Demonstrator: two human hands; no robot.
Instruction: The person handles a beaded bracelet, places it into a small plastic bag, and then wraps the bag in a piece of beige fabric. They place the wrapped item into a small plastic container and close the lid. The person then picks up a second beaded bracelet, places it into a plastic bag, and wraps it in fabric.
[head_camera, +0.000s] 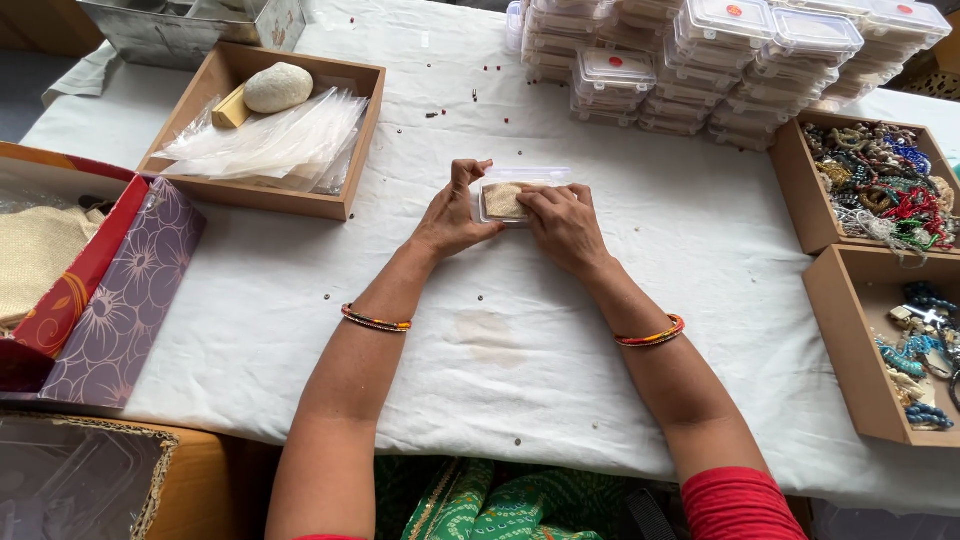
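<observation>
- The small clear box (520, 193), with a beige pad inside, sits on the white cloth (500, 340) at the middle of the table, between your two hands.
- Far left, a beige woven bag (35, 255) lies in a red carton, beside a purple flowered box (125, 295).
- Behind them, a wooden tray (262, 195) holds clear plastic bags (270, 140) weighted by a pale stone (278, 87).
- Your left hand (452, 215) braces the box's left end, thumb up, fingers curled against its side.
- Your right hand (563, 225) lies flat over the box, fingers pressing its lid.
- Stacked clear boxes (720, 60) stand behind, to the right.
- Far right, two wooden trays hold mixed bead jewellery (885, 180).
</observation>
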